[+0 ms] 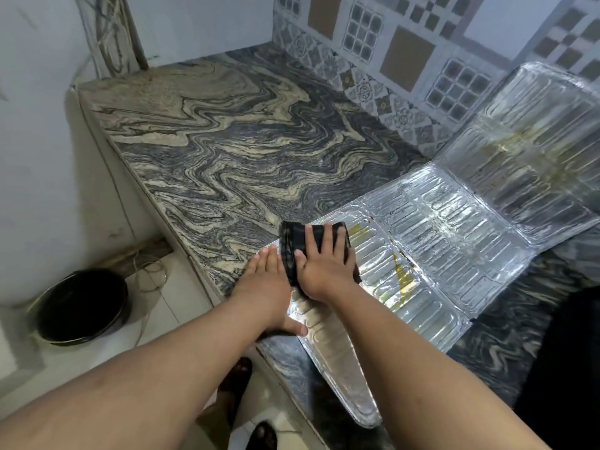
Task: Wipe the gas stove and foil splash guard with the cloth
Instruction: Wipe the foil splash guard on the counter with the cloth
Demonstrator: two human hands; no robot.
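A person's right hand [319,266] pressed flat, fingers straight, on a folded dark cloth [293,245] atop the ribbed silver foil splash guard [431,228], lying on a swirled grey-&-cream granite countertop [233,151], w/ left hand [264,287] flat, fingers extended, steadying its edge.

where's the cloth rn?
Head view, lower centre: the cloth lies on the near-left end of the foil guard, pressed flat under the right hand, with the left hand just beside it.

2 hands [266,280], 1 cloth [292,245], 1 foil guard [454,241], 1 bucket [84,306].
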